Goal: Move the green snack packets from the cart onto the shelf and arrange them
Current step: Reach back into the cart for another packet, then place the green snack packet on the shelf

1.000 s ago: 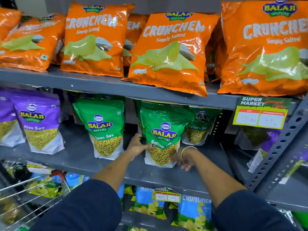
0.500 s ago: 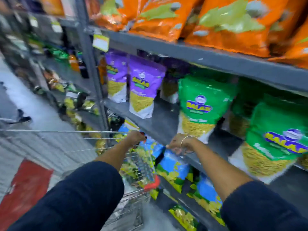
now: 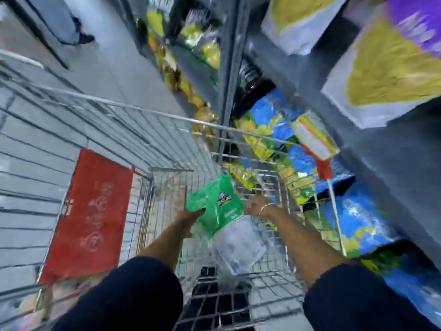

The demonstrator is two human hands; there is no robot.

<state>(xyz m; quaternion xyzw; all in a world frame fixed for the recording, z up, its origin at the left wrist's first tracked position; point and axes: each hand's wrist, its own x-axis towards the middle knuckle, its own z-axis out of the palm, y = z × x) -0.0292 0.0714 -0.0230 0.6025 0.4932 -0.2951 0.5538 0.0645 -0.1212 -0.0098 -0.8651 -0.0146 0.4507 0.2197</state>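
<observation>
I am looking down into the wire cart (image 3: 167,118). One green snack packet (image 3: 216,204) with a whitish lower half lies tilted inside it. My left hand (image 3: 189,219) grips the packet's left edge with fingers curled over it. On the packet's right edge sits my right hand (image 3: 255,206), with a thin bangle on the wrist; blur hides whether its fingers hold the packet. The shelf (image 3: 393,163) rises on the right.
Blue snack packets (image 3: 353,211) fill the lower shelf beside the cart, and purple packets (image 3: 391,65) stand on the shelf above. A price tag (image 3: 315,134) hangs on the shelf edge. A red mat (image 3: 93,211) lies on the floor left. Another person's legs (image 3: 69,25) stand far left.
My view has swung from the shelf down into the cart. Both hands left the shelf edge and cart rim and reached onto a green packet in the cart.
</observation>
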